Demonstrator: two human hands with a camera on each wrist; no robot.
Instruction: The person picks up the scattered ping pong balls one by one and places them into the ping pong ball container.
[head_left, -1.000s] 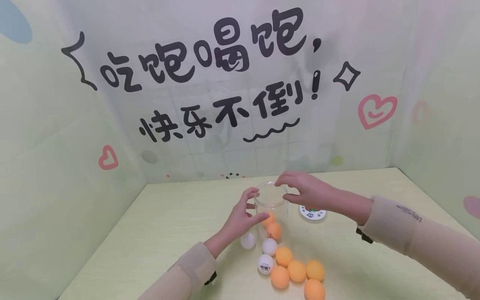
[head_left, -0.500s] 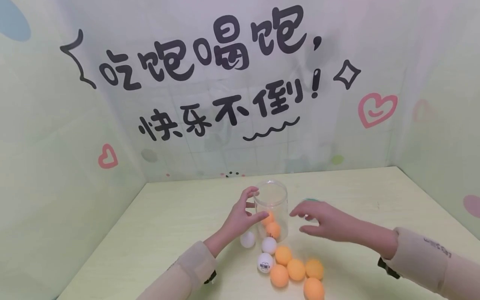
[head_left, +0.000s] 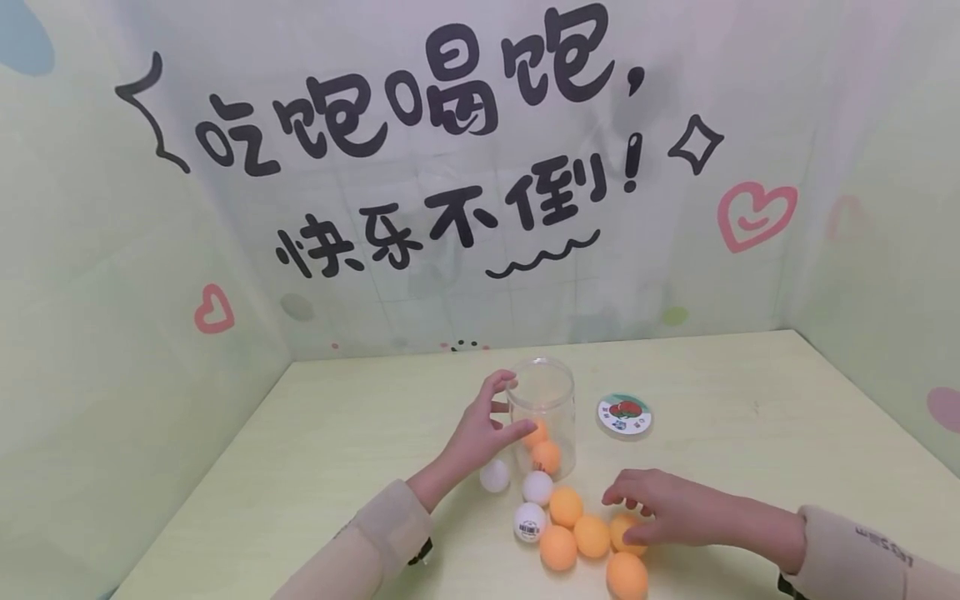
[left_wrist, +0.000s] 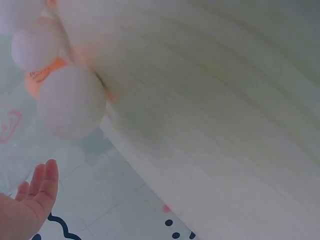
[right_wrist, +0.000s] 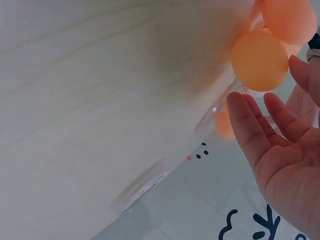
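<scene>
A clear plastic jar [head_left: 558,417] stands upright on the table, its mouth uncovered, with orange ping-pong balls [head_left: 546,457] inside. My left hand [head_left: 480,427] grips the jar from the left, thumb in front and fingers behind. In the left wrist view only part of that left hand [left_wrist: 32,200] shows, and the jar is hard to make out. Over the rightmost orange ping-pong balls hovers my right hand [head_left: 667,508], fingers apart and holding nothing. In the right wrist view its fingers are spread close to an orange ping-pong ball [right_wrist: 260,61]; contact is not clear.
Several loose orange balls [head_left: 592,536] lie in front of the jar. White balls [head_left: 530,522] lie beside them, one by my left wrist [head_left: 494,476]. A round printed lid [head_left: 625,415] lies right of the jar. A printed curtain [head_left: 420,317] stands behind the table.
My right hand has left the jar's rim, passed over the lid and come down toward the orange balls at the front right. My left hand has stayed on the jar.
</scene>
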